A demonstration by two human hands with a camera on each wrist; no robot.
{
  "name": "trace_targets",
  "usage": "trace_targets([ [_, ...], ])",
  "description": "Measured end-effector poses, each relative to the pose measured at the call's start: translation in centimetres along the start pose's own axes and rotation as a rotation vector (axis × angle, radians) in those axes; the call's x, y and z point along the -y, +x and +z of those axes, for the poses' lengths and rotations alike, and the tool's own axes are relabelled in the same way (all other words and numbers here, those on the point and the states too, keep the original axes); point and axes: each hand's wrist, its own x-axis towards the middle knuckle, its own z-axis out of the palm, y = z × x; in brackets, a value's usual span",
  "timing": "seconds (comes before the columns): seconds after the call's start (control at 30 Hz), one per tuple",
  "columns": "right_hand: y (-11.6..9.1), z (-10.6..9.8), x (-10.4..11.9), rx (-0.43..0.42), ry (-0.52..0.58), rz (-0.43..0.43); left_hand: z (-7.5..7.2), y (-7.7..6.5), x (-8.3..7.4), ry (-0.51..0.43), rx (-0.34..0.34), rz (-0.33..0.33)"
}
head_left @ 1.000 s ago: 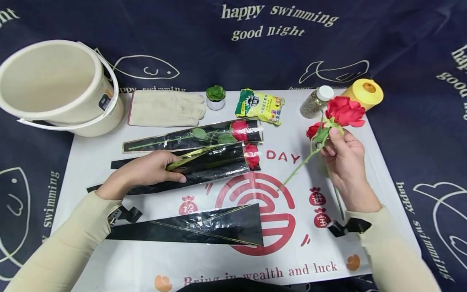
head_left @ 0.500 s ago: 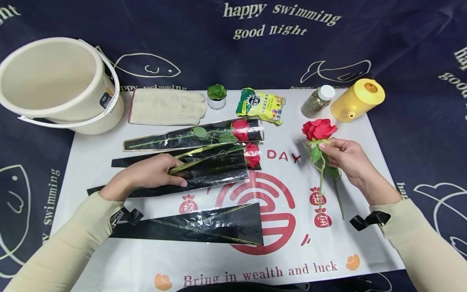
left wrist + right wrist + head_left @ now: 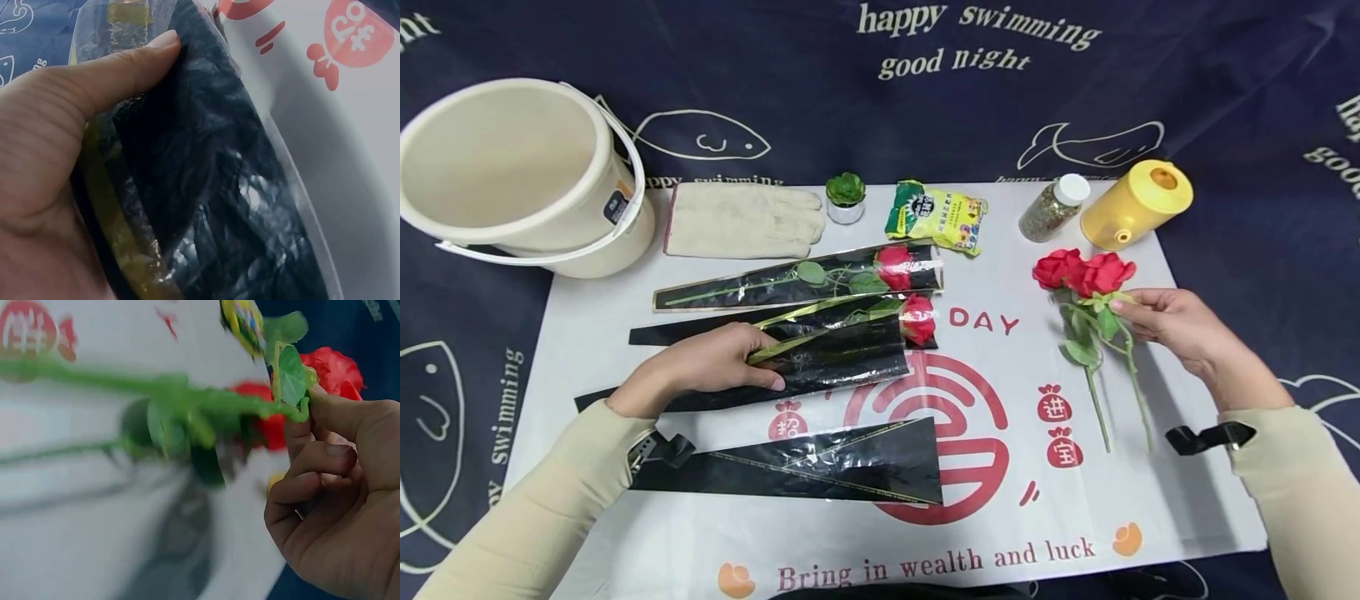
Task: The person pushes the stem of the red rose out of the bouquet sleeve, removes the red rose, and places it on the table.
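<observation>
My left hand (image 3: pixel 718 360) grips a black-and-clear flower sleeve (image 3: pixel 850 354) with gold edging; a red rose head (image 3: pixel 918 321) shows at its wide end. In the left wrist view my thumb presses on the sleeve's crinkled plastic (image 3: pixel 206 162). On the right, my right hand (image 3: pixel 1183 329) pinches a red artificial rose (image 3: pixel 1107 273) just under its bloom, the stem hanging toward the table's front. Beside it lies a second rose (image 3: pixel 1058 268), overlapped by the held one. The right wrist view shows thumb and fingertips at the held rose's green base (image 3: pixel 306 378).
Another wrapped rose (image 3: pixel 730 293) lies behind the held sleeve, and a flat black sleeve (image 3: pixel 820 467) in front. Along the back stand a bucket (image 3: pixel 587 250), gloves (image 3: pixel 737 221), a small potted plant (image 3: pixel 846 198), a yellow-green packet (image 3: pixel 938 218), a jar (image 3: pixel 1051 208) and a yellow container (image 3: pixel 1135 207).
My right hand has lowered the rose from over the jar and yellow container, then shifted it right, beside the other rose. My left hand keeps its grip on the sleeve, nearly still.
</observation>
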Motion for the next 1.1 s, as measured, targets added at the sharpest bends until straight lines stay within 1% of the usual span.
trace_targets([
  [0.1, 0.3, -1.6, -1.4, -0.043, 0.0, 0.007, 0.3, 0.2, 0.3, -0.007, 0.013, 0.012],
  [0.17, 0.6, -2.3, -2.4, -0.057, 0.018, 0.017, 0.4, 0.2, 0.4, -0.01, 0.02, 0.022],
  [0.27, 0.9, -2.9, -3.6, -0.069, 0.009, 0.038, 0.6, 0.4, 0.7, -0.014, 0.025, 0.04],
  [0.37, 1.3, -3.2, -4.3, -0.088, -0.038, 0.05, 0.8, 0.5, 0.8, -0.022, 0.026, 0.041],
  [0.5, 1.8, -3.2, -4.8, -0.119, -0.108, 0.056, 1.2, 0.5, 1.1, -0.015, 0.037, 0.045],
  [0.6, 2.3, -3.1, -4.9, -0.128, -0.145, 0.054, 1.6, 0.6, 1.2, 0.0, 0.063, 0.052],
  [0.7, 2.8, -3.1, -4.8, -0.132, -0.167, 0.048, 1.6, 0.7, 1.0, 0.006, 0.088, 0.046],
  [0.83, 3.6, -2.7, -4.8, -0.152, -0.195, 0.04, 1.7, 0.9, 1.0, -0.01, 0.116, 0.045],
  [1.0, 4.2, -2.1, -4.8, -0.156, -0.237, 0.045, 2.2, 1.1, 1.3, -0.022, 0.171, 0.042],
  [1.1, 4.4, -1.7, -4.6, -0.163, -0.278, 0.044, 2.4, 1.2, 1.5, -0.015, 0.178, 0.042],
])
